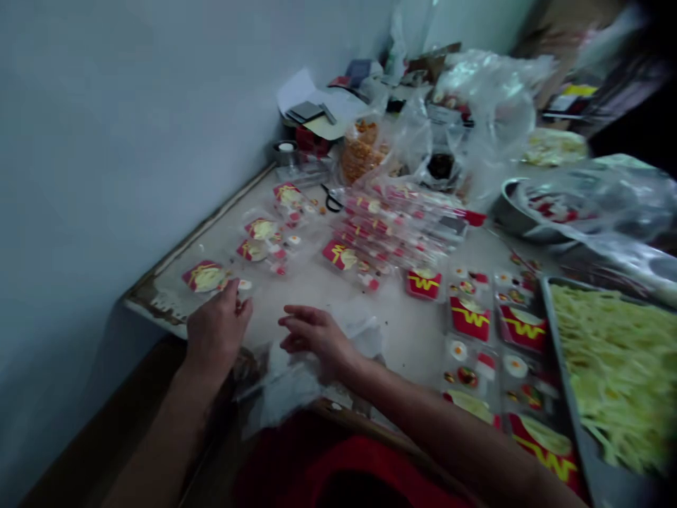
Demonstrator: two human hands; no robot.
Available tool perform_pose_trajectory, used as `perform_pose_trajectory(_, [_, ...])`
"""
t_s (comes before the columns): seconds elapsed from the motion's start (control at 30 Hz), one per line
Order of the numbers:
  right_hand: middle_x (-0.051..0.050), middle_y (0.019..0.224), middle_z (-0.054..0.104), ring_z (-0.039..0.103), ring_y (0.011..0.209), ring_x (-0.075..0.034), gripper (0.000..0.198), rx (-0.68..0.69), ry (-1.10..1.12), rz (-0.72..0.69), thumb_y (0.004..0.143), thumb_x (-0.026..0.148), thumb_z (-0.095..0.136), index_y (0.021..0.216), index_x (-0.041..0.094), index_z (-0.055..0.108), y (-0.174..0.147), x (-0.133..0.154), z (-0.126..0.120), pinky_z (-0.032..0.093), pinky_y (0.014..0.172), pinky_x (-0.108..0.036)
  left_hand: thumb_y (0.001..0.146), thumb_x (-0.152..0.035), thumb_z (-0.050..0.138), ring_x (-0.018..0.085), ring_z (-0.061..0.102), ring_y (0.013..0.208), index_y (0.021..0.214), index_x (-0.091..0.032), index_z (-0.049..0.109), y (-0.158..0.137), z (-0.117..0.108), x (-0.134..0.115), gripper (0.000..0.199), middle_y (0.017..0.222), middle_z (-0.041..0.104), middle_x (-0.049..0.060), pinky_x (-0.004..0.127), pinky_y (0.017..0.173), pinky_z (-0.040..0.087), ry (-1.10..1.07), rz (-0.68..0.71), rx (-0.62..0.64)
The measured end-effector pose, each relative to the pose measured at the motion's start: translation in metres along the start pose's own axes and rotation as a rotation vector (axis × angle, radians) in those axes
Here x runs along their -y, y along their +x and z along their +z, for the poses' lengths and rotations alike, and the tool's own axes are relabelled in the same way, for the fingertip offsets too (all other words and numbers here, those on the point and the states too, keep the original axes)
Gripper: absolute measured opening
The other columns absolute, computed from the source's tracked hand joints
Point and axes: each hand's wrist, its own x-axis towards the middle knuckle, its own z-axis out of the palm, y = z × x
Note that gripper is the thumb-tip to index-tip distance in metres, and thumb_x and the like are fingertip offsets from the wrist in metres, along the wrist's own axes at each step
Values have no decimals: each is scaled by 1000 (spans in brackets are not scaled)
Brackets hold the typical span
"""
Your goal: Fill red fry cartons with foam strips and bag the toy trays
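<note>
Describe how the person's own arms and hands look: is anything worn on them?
Both forearms are bare right down to the wrists, with no sleeves in view. The left hand and the right hand wear no gloves, and no watch, ring or bracelet can be seen, though the picture is somewhat blurred. Red clothing shows between the arms at the bottom edge.

Off to your right sits a metal tray (582,451) heaped with pale yellow strips (618,360). Between it and your hands lie red cartons with a yellow mark (470,315) in clear trays. Ahead of you a stack of filled packets (391,226) lies flat, black scissors (332,201) just beyond. Farther back stand clear plastic bags (476,106), a metal bowl (508,208) and papers (312,106).
</note>
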Motion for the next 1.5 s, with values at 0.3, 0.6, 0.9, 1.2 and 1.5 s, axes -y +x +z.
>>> perform_pose_trajectory(0.3, [-7, 84, 75, 64, 69, -16, 37, -573, -592, -310, 79, 49, 74, 97, 17, 75, -199, 48, -190, 49, 66, -29, 74, -48, 77, 25, 65, 89, 93, -20, 68, 4, 49, -129, 35, 95, 73, 9, 30, 68, 39, -143, 363, 363])
perform_pose_trajectory(0.6, [-10, 100, 72, 60, 100, -26, 16, -523, -1711, -522, 89, 28, 65, 96, 18, 75, -144, 115, -241, 43, 89, -39, 70, -48, 75, 19, 59, 69, 66, -22, 65, 13, 42, -127, 27, 73, 70, 0, 28, 60, 27, -219, 224, 352])
perform_pose_trajectory(0.9, [-9, 96, 67, 54, 98, -26, 10, -179, -2079, -397, 82, 15, 63, 89, 18, 70, -102, 117, -217, 38, 85, -37, 76, -38, 66, 20, 63, 81, 87, -23, 78, 31, 42, -155, 22, 83, 73, 3, 27, 74, 44, -739, 507, 885])
perform_pose_trajectory(1.2, [-9, 133, 57, 49, 118, -26, 78, 308, -1947, -526, 63, 18, 85, 135, 22, 57, -102, 142, -205, 40, 96, -37, 81, -44, 61, 20, 62, 74, 81, -20, 75, 37, 31, -119, 28, 78, 73, 3, 27, 69, 43, -658, 250, 824])
perform_pose_trajectory(1.5, [-8, 127, 60, 48, 121, -26, 63, 457, -2109, -632, 67, 6, 72, 127, 23, 62, -79, 150, -205, 33, 105, -42, 64, -45, 82, 13, 57, 66, 75, -16, 70, 29, 34, -76, 32, 71, 69, 0, 24, 63, 40, -990, -128, 821])
